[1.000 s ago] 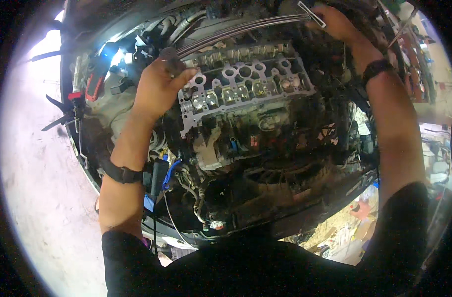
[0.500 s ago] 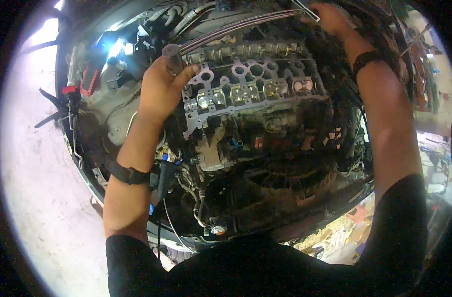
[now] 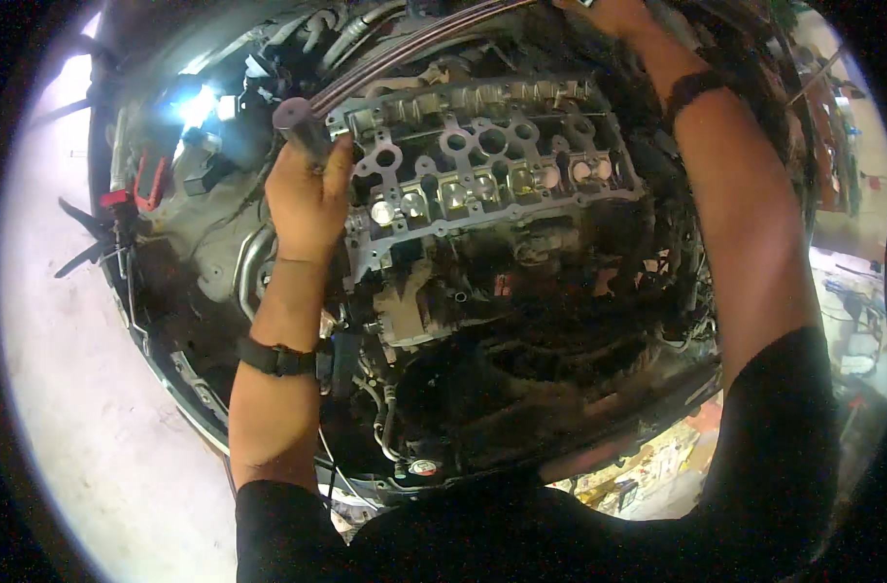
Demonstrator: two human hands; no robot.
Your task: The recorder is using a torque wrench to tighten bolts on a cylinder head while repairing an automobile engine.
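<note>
My left hand [image 3: 307,199] is closed around the grey cylindrical head [image 3: 296,119] of a long-handled metal wrench, with the thumb along its side. This head stands at the left end of an engine's cylinder head [image 3: 439,229]; its lower end is hidden by my fingers. From there the shiny wrench bar [image 3: 395,54] slants up and right, over the engine's far side. At the top edge my right hand [image 3: 609,14] grips the bar's far end, partly cut off by the picture. Round shiny valve lifters [image 3: 455,195] line the cylinder head.
A bright work light [image 3: 199,105] shines at the upper left, near a red-and-grey handheld tool [image 3: 150,183]. A red-ended clamp [image 3: 113,199] sits on the left fender edge. Hoses [image 3: 390,428] and a round cap [image 3: 423,467] lie along the bay's front left.
The wrench bar's far end and my right hand have moved left and up, toward the top edge. My left hand stays on the wrench head. The whole view has shifted slightly.
</note>
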